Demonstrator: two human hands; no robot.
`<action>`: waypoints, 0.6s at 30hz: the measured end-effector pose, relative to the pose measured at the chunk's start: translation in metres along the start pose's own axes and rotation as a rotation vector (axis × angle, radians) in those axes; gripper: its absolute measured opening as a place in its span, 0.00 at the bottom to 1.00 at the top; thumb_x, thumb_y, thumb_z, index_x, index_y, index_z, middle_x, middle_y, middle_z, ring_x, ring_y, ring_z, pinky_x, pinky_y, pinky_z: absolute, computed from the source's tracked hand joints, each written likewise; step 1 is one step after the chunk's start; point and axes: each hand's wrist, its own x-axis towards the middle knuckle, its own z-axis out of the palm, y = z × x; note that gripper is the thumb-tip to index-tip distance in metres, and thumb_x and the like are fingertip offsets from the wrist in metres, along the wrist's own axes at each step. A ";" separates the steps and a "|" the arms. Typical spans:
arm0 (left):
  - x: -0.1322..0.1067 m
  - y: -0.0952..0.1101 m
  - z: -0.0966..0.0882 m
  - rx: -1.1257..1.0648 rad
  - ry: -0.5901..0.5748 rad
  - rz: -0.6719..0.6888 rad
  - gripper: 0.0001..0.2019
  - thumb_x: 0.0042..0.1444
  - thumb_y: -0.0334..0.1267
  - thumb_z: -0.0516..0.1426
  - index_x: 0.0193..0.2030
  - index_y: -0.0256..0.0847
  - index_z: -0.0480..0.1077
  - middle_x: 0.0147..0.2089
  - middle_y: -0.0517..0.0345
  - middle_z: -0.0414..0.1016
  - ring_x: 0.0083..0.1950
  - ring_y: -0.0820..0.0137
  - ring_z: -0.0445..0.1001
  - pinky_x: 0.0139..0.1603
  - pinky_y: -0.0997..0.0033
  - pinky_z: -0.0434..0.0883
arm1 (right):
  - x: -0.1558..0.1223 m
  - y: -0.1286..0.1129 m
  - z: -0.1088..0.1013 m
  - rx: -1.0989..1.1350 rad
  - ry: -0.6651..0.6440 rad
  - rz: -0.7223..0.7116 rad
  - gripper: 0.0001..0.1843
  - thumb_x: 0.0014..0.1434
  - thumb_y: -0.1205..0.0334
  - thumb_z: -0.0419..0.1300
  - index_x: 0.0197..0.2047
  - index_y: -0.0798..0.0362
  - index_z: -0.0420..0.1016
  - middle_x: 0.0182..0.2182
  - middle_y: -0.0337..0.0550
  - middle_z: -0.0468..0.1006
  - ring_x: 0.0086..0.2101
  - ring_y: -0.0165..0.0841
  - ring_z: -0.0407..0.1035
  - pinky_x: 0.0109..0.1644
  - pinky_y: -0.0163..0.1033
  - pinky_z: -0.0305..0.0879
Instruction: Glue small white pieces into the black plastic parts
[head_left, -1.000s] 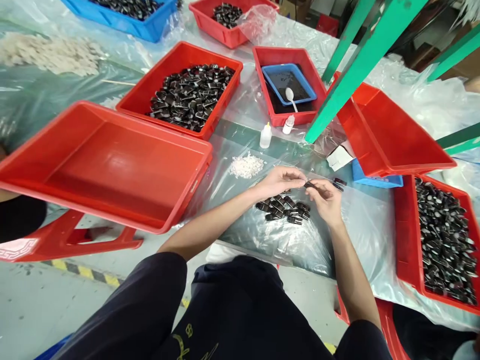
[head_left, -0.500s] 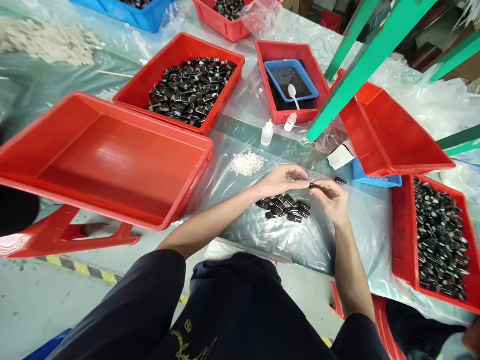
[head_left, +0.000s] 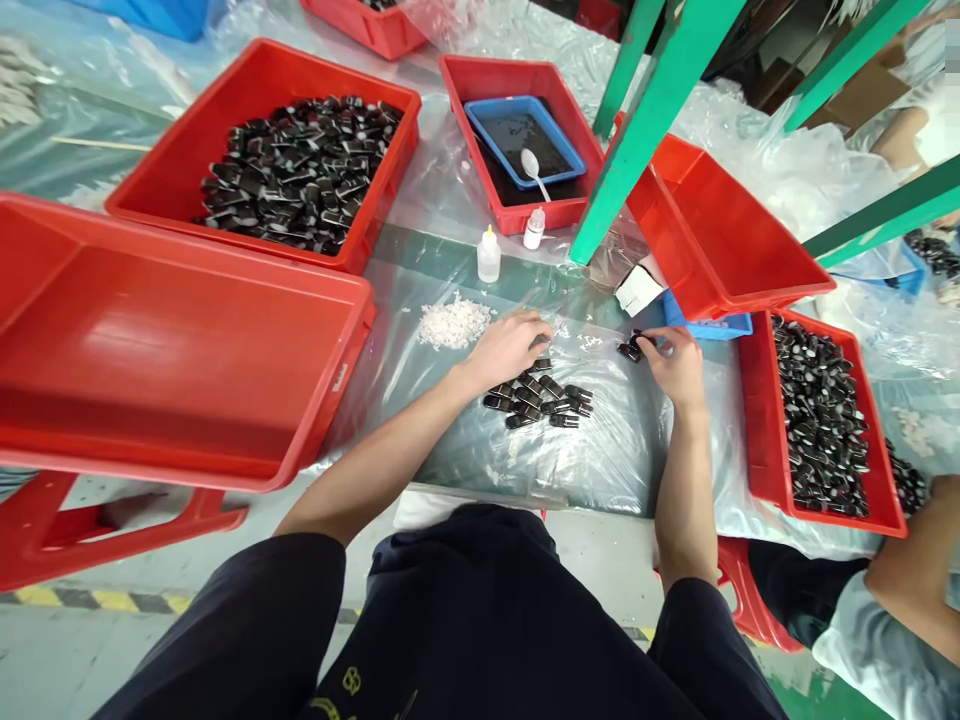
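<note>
My left hand (head_left: 510, 345) rests fingers-down at the far edge of a small cluster of black parts (head_left: 536, 392) on the plastic-covered table. Its fingertips curl over one part there; the grip is hidden. My right hand (head_left: 675, 362) reaches to the right and pinches a small black part (head_left: 632, 346) beside two or three others lying near the blue tray. A little heap of white bits (head_left: 452, 323) lies just left of my left hand.
An empty red bin (head_left: 172, 340) juts over the table edge at left. Red bins of black parts stand at back left (head_left: 292, 170) and right (head_left: 821, 420). Two small dropper bottles (head_left: 489, 255), a blue tray with a spoon (head_left: 523, 150), green frame legs (head_left: 637, 140). Another person's arm (head_left: 911, 580) is at lower right.
My hands have parted: the left dropped onto the cluster of parts, the right moved right with the black part to the table. The view shifted right.
</note>
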 end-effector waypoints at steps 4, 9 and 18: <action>0.001 0.000 0.000 0.028 -0.039 0.044 0.13 0.72 0.31 0.58 0.53 0.42 0.85 0.57 0.46 0.86 0.61 0.54 0.83 0.63 0.55 0.77 | -0.007 -0.022 0.005 0.086 0.016 -0.062 0.19 0.68 0.41 0.67 0.43 0.49 0.87 0.41 0.50 0.87 0.36 0.40 0.75 0.51 0.50 0.76; 0.001 0.000 0.005 0.046 -0.078 0.114 0.10 0.74 0.34 0.60 0.49 0.42 0.85 0.55 0.46 0.86 0.62 0.54 0.82 0.62 0.55 0.77 | -0.027 -0.058 0.010 0.293 -0.443 -0.141 0.25 0.68 0.34 0.70 0.36 0.48 0.83 0.30 0.41 0.82 0.29 0.35 0.68 0.37 0.43 0.66; -0.001 0.012 0.004 -0.066 0.019 0.058 0.09 0.73 0.35 0.60 0.46 0.41 0.84 0.50 0.48 0.85 0.55 0.58 0.83 0.60 0.57 0.77 | -0.034 -0.071 0.008 0.271 -0.738 -0.233 0.15 0.64 0.46 0.75 0.34 0.47 0.84 0.30 0.37 0.77 0.31 0.33 0.67 0.36 0.41 0.62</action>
